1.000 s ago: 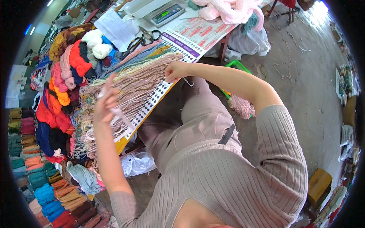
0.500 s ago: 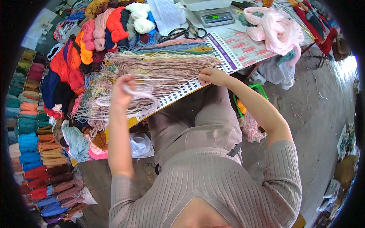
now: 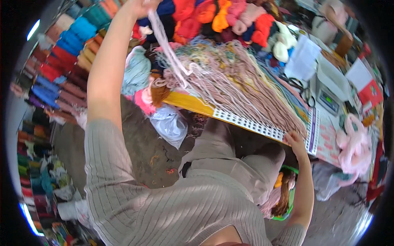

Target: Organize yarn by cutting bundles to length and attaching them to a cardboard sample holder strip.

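My left hand (image 3: 144,7) is raised at the top edge, its fingers closed around a pale lilac-white bundle of yarn (image 3: 161,36). The bundle stretches down to the table's near left corner. My right hand (image 3: 296,143) is at the near right end of a white strip with punched holes (image 3: 242,119). Its fingers pinch at the strip's edge, where strands run up to the holes; exactly what lies between them is too small to make out. Many dusty-pink and beige yarn strands (image 3: 254,92) fan out across the table from this strip.
Bright yarn skeins (image 3: 221,14) are heaped behind the strands. Black-handled scissors (image 3: 305,92), a digital scale (image 3: 328,100) and pale pink yarn (image 3: 353,141) lie to the right. Below hang a plastic bag (image 3: 169,123) and a green basket (image 3: 292,201). Another person (image 3: 330,18) is at the far right.
My left hand has swung up and out to the left, drawing the pale yarn out long. The view has turned left; my right hand stays at the strip's right end.
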The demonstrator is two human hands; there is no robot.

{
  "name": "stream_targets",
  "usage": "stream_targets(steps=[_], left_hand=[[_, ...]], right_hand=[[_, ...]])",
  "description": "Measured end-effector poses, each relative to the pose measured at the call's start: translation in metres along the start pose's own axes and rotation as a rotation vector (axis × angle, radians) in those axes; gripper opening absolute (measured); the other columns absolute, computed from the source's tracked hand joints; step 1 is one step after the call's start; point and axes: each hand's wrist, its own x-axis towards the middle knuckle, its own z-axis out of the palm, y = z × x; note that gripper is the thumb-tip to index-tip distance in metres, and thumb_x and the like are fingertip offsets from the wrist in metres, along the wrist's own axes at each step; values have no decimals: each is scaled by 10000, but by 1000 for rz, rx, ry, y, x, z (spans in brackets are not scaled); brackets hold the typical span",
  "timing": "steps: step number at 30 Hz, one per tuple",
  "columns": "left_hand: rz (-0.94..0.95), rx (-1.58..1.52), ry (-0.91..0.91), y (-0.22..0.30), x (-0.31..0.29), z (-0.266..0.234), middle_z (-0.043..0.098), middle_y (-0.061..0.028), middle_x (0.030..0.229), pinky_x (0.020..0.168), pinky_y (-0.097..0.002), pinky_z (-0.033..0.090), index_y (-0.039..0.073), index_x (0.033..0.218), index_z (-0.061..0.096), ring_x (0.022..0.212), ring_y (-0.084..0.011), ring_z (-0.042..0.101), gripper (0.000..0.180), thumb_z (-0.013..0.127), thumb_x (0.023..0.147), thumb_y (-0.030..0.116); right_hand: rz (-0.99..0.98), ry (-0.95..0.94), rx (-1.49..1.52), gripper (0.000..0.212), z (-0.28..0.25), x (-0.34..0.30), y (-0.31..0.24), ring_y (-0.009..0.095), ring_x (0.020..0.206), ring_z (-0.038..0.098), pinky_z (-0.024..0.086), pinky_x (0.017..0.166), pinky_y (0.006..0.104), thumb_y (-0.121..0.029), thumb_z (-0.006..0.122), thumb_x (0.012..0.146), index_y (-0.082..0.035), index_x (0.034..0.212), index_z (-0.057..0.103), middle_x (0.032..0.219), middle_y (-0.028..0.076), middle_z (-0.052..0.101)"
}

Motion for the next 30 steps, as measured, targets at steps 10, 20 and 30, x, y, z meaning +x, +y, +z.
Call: stream_targets(steps=[10, 20, 30], left_hand=[[149, -419, -84, 137, 18, 10, 337, 1, 503, 348, -203, 262, 15, 741, 427, 393, -96, 331, 260, 466, 917, 203], [814, 1062, -540, -145, -114, 173, 514, -82, 1264, 1006, -334, 335, 102, 1272, 494, 1173, -226, 464, 402, 352, 968, 323], [-258, -265, -606, -219, -133, 207, 540, -116, 1220, 984, -330, 367, 5, 1270, 454, 1140, -211, 504, 499, 268, 980, 367]], right_hand=[[10, -24, -44, 168, 4, 5, -16, 57, 660, 510, 390, 618, 199, -213, 559, 890, -51, 855, 583, 729, -18, 588], [-290, 400, -158, 191, 34, 1, -51, 93, 720, 552, 440, 656, 228, -136, 579, 871, -2, 1006, 589, 859, 33, 611], [-381, 95, 230, 197, 142, 28, -161, 94, 786, 594, 460, 688, 222, -97, 530, 905, 31, 1037, 602, 867, 51, 644]])
